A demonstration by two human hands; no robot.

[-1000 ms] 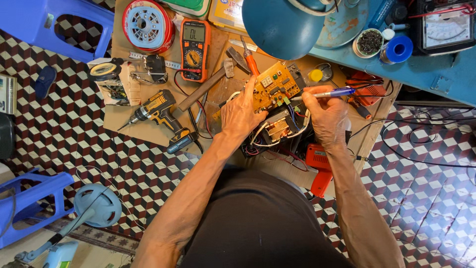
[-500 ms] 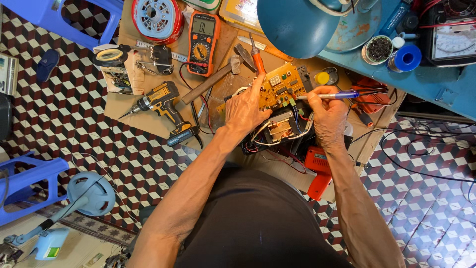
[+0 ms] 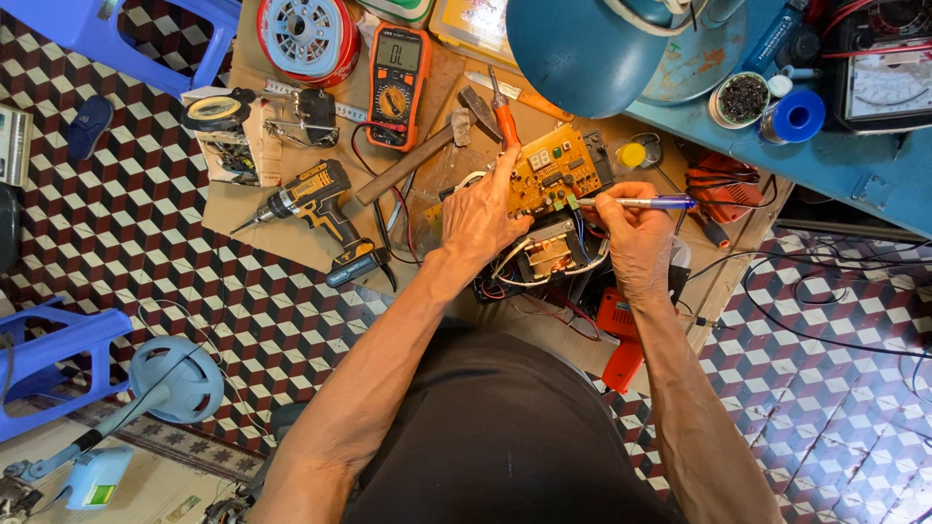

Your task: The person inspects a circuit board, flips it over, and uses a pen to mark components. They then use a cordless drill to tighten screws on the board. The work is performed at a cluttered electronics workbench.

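Note:
My left hand (image 3: pixel 482 215) grips the near left edge of a yellow-brown circuit board (image 3: pixel 555 171) and holds it tilted over a dark device with a transformer and loose wires (image 3: pixel 549 254). My right hand (image 3: pixel 633 233) holds a blue pen-like tool (image 3: pixel 641 203) sideways, its tip pointing left at the board's right side. Both forearms reach forward from my lap.
On the cardboard work mat lie a yellow cordless drill (image 3: pixel 313 199), a hammer (image 3: pixel 419 155), an orange multimeter (image 3: pixel 396 81), an orange-handled screwdriver (image 3: pixel 505 116) and a red wire spool (image 3: pixel 309 37). A blue lamp shade (image 3: pixel 582 49) hangs over a blue bench (image 3: pixel 835 155). Blue stools (image 3: pixel 44 364) stand on the checkered floor.
The view has shifted slightly. My hands stay on the board and the pen-like tool, with the tool's tip kept against the board's right side.

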